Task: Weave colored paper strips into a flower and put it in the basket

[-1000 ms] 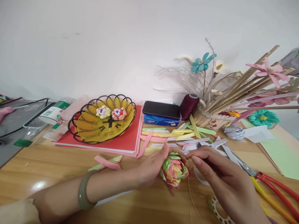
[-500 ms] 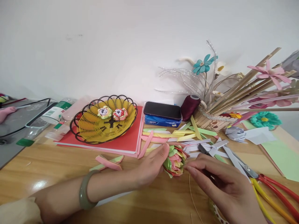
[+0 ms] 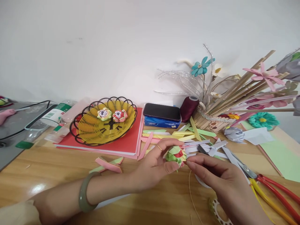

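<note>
My left hand (image 3: pixel 161 162) is closed around a folded-paper flower (image 3: pixel 175 153) of green, yellow, pink and red petals, thumb in front and fingers behind. Against the flower's right edge, my right hand (image 3: pixel 217 175) pinches thumb and forefinger together. A thin tan string (image 3: pixel 191 190) hangs down from just under those fingertips and runs to the bottom of the view; the pinched part itself is hidden. Beside the right wrist lies a roll of tape (image 3: pixel 219 211), partly covered by the hand.
Two small paper flowers (image 3: pixel 120 116) sit in a yellow basket (image 3: pixel 93 132) on red paper. Paper strips (image 3: pixel 178 134), a phone (image 3: pixel 161 112) on a blue tissue pack, and a maroon thread spool (image 3: pixel 189 107) lie behind my hands. Scissors (image 3: pixel 249 173) and red-and-yellow handles are right.
The paper flower has turned in my left hand, and the left thumb now lies across its front. My right hand's pinch stays at its right edge, slightly higher.
</note>
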Motion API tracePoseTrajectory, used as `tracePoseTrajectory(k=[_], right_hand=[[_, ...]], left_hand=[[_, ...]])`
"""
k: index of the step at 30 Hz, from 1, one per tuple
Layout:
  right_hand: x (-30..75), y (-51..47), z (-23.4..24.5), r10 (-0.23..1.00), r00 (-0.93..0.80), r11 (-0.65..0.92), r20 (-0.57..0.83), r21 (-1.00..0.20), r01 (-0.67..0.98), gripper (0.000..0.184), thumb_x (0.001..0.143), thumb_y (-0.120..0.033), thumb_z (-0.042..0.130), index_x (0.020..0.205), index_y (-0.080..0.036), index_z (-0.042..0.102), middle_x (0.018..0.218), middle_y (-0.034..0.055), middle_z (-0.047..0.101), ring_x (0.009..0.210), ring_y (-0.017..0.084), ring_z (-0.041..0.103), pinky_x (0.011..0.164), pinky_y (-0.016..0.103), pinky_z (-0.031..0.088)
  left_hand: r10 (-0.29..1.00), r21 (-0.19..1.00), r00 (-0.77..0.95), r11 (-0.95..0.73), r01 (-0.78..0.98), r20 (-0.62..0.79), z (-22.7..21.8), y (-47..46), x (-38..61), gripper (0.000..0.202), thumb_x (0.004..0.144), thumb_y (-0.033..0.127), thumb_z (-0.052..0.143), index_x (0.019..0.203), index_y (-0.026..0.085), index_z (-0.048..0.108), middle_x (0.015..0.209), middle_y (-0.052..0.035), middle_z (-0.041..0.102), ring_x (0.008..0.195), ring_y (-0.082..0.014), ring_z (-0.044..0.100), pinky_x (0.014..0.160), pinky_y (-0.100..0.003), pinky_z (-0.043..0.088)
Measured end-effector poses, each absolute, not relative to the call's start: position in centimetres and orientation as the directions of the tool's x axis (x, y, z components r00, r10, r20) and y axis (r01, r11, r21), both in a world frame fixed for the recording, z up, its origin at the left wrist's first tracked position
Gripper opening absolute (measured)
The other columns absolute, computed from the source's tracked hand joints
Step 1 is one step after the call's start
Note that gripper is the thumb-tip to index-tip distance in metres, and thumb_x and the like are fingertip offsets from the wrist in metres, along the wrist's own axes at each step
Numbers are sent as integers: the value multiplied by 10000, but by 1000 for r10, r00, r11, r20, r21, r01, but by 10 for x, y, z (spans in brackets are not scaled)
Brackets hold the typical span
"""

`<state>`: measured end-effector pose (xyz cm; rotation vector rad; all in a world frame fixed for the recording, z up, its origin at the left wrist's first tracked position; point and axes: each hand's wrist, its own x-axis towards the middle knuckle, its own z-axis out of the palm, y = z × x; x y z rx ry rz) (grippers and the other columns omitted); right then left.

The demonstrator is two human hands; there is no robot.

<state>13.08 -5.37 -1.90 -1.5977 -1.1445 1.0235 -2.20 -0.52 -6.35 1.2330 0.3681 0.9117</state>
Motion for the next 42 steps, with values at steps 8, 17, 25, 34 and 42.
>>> tracePoseTrajectory(k=[8,17,25,34,42], right_hand=[[138,-54,-23,954,137,-270,-267,-963,9,231,615,-435,743,734,-238,753,533,1,578,485,102,445,406,198,351],[140,-58,-21,906,83,-408,-414,-909,-79,267,598,-456,755,742,-231,744,591,0,564,480,64,303,404,175,239],[138,-57,-20,949,69,-314,-307,-933,175,308,656,-506,672,716,-210,730,582,22,582,527,130,480,454,224,394],[123,-69,-24,960,139,100,242,-762,640,134,754,-279,563,636,-241,615,532,-19,500,493,132,442,484,256,364],[136,-62,-19,973,67,-228,-220,-961,156,228,723,-447,634,709,-232,707,580,-7,542,492,103,401,426,205,314]], left_hand=[[756,912,513,-294,-287,406,-69,-3,-24,369,758,217,650,1099,283,524,1191,-59,470,1164,-206,451,905,-337,452],[644,739,430,-668,-87,632,-66,-3,-26,394,757,238,652,1120,270,503,1113,-60,509,1077,-185,515,946,-361,433],[518,578,410,-815,-27,750,-67,-3,-24,348,794,278,603,1118,266,478,1066,-59,517,1007,-184,542,883,-366,466],[423,414,394,-903,112,816,-69,-6,-23,370,772,140,587,1118,225,485,1029,-68,553,999,-170,532,873,-338,465],[451,428,360,-892,146,817,-66,-6,-25,374,771,210,611,1117,267,481,992,-49,563,935,-178,558,847,-371,490]])
